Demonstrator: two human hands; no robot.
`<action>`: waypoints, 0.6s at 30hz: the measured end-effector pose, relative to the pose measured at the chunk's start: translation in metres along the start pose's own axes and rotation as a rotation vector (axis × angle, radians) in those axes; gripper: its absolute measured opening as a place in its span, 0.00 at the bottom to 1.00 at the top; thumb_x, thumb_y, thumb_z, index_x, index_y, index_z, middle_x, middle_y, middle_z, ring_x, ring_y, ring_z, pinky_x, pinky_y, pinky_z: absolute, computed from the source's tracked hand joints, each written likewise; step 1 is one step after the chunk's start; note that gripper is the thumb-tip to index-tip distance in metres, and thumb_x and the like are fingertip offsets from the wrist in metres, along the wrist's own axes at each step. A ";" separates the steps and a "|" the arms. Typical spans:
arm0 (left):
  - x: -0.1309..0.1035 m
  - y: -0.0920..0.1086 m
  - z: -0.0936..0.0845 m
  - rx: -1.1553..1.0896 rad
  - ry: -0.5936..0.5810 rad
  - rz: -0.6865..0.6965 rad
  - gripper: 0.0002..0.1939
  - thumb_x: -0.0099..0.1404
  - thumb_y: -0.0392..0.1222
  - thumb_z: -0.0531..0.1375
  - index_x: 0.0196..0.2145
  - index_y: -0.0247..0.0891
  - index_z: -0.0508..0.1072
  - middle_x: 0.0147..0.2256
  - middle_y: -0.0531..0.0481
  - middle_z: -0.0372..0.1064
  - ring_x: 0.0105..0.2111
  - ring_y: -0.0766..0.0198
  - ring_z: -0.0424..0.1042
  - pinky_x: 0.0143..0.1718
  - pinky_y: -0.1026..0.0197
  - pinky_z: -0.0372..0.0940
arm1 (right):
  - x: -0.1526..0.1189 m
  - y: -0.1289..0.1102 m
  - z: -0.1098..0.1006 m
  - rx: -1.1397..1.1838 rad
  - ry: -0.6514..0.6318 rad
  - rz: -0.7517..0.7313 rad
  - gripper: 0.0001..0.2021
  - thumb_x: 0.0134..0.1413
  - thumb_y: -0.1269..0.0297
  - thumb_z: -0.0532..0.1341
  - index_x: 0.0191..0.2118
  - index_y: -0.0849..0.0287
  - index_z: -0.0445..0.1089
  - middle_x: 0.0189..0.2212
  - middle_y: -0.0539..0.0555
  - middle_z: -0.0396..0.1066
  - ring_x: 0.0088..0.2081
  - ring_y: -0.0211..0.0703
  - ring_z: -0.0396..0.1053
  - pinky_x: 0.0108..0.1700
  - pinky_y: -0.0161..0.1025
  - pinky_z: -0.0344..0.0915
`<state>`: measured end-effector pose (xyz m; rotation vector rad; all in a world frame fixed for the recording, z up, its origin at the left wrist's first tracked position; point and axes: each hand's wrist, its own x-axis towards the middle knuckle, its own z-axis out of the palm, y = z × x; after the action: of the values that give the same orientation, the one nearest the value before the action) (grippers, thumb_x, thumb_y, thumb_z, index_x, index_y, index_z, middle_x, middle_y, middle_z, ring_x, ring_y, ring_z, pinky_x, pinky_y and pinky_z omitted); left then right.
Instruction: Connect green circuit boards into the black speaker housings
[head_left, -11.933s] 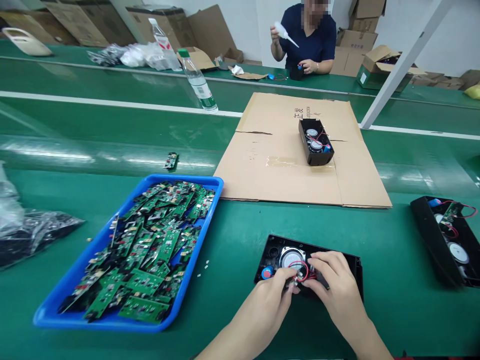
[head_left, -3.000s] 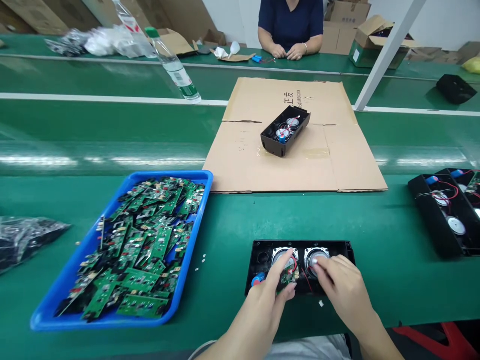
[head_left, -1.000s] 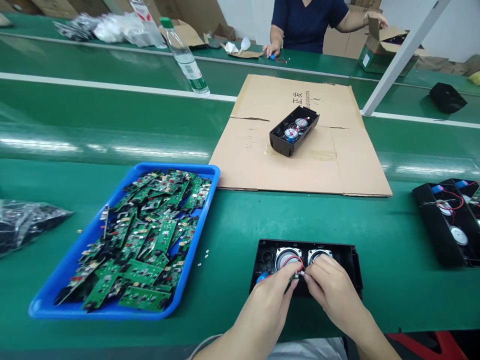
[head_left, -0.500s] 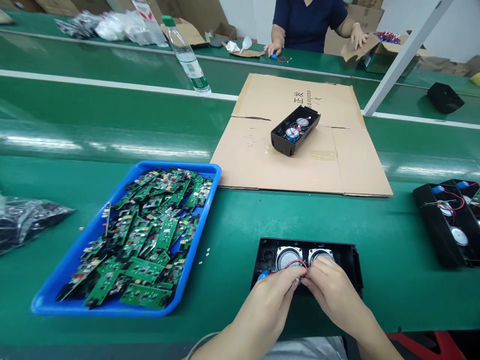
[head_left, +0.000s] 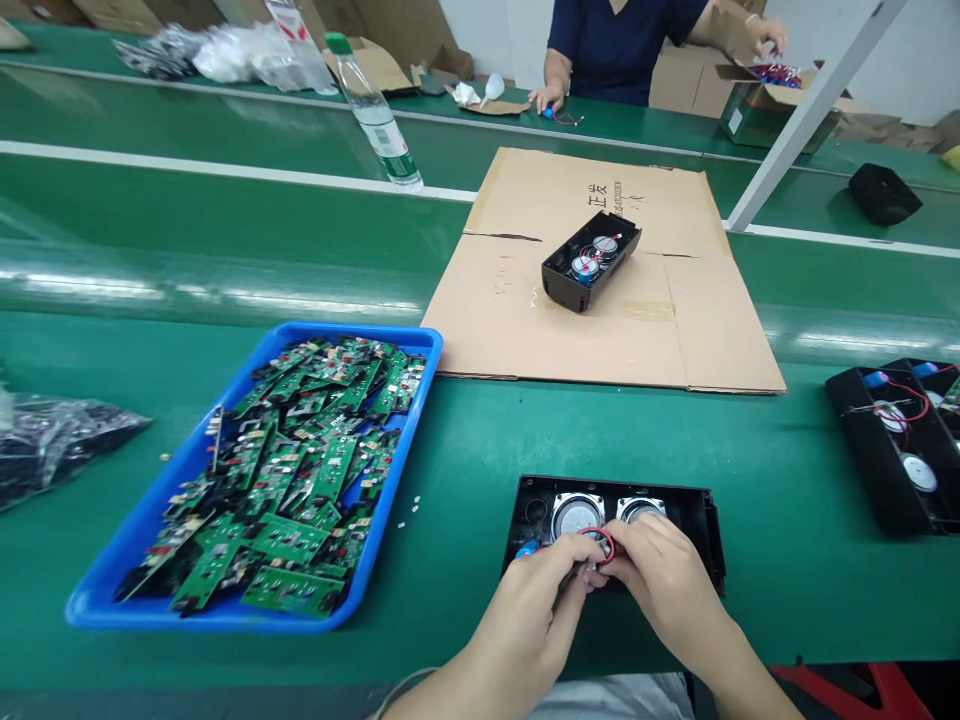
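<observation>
A black speaker housing [head_left: 694, 515] lies open on the green bench before me, with two round speakers [head_left: 577, 515] inside. Over its near edge, my left hand [head_left: 536, 595] and my right hand [head_left: 664, 575] meet fingertip to fingertip. Both are closed on a thin red wire [head_left: 609, 540] that loops up between them; its end is hidden by the fingers. A blue part [head_left: 527, 549] shows at the housing's left side, beside my left hand.
A blue tray [head_left: 401, 450] of green circuit boards stands to the left. Ahead, another housing [head_left: 574, 290] rests on flat cardboard [head_left: 487, 340]. More housings [head_left: 862, 450] stand at right. Across the bench a person [head_left: 607, 50] reaches into a box [head_left: 757, 115].
My fingers have shifted slightly around the wire, and its loop now stands between them. The person opposite has moved one hand from the box flap to above the box.
</observation>
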<state>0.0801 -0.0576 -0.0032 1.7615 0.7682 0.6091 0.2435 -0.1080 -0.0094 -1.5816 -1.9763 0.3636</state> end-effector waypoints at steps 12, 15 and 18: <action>-0.001 0.000 -0.011 0.203 0.033 -0.112 0.09 0.67 0.39 0.50 0.44 0.46 0.63 0.26 0.58 0.74 0.19 0.64 0.71 0.20 0.65 0.66 | -0.024 0.020 -0.045 0.069 -0.330 0.025 0.05 0.61 0.63 0.60 0.42 0.51 0.71 0.34 0.50 0.71 0.37 0.43 0.65 0.38 0.42 0.57; 0.001 -0.001 -0.012 0.186 0.006 -0.116 0.09 0.67 0.39 0.49 0.45 0.46 0.63 0.26 0.58 0.73 0.20 0.64 0.72 0.21 0.65 0.67 | -0.026 0.016 -0.034 0.101 -0.339 0.062 0.04 0.61 0.68 0.60 0.38 0.53 0.72 0.36 0.50 0.71 0.37 0.42 0.66 0.38 0.41 0.57; 0.001 0.001 -0.011 0.175 -0.016 -0.075 0.09 0.67 0.39 0.50 0.45 0.46 0.63 0.31 0.55 0.76 0.28 0.62 0.77 0.29 0.62 0.71 | -0.023 0.010 -0.016 0.203 -0.263 0.125 0.06 0.61 0.71 0.57 0.34 0.56 0.70 0.33 0.50 0.72 0.35 0.40 0.67 0.38 0.39 0.60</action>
<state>0.0727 -0.0505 0.0009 1.8844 0.8949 0.4891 0.2641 -0.1300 -0.0082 -1.5942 -1.9603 0.8330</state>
